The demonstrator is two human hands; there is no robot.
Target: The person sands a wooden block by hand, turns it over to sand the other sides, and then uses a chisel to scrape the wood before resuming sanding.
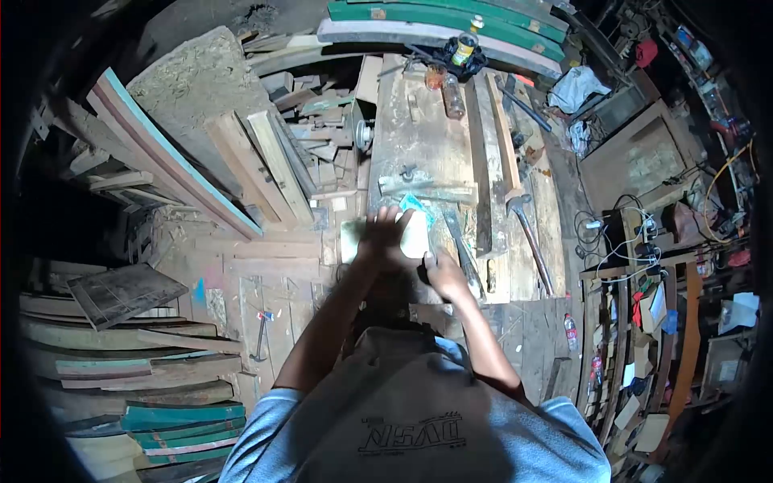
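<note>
L hand (383,235) palm-down on pale pc (415,236), fingers spread, pointing away from body. R hand (445,275) partly curled at pc's near R corner, thumb side toward it; can't tell if it's pinching pc or smth else, area too dark. Pale pc = flat, lit bright, at near L part of bench (390,137), mid partly hidden under L hand; can't tell what's directly under it.

Blue scrap (417,207) just beyond pc, R side. Dark tool (460,245) lies lengthwise on bench, R of pc, near R hand. Hammer (532,241) on bench further R, head at far end, handle toward body. Jar (453,98) w/ dark lid-like end + bottle (465,50) w/ yellow label at far end. 2nd hammer (262,334) on floor, L side, well apart from hands. Wood offcuts (322,149) piled L of bench, green planks (451,20) stacked past far end.
</note>
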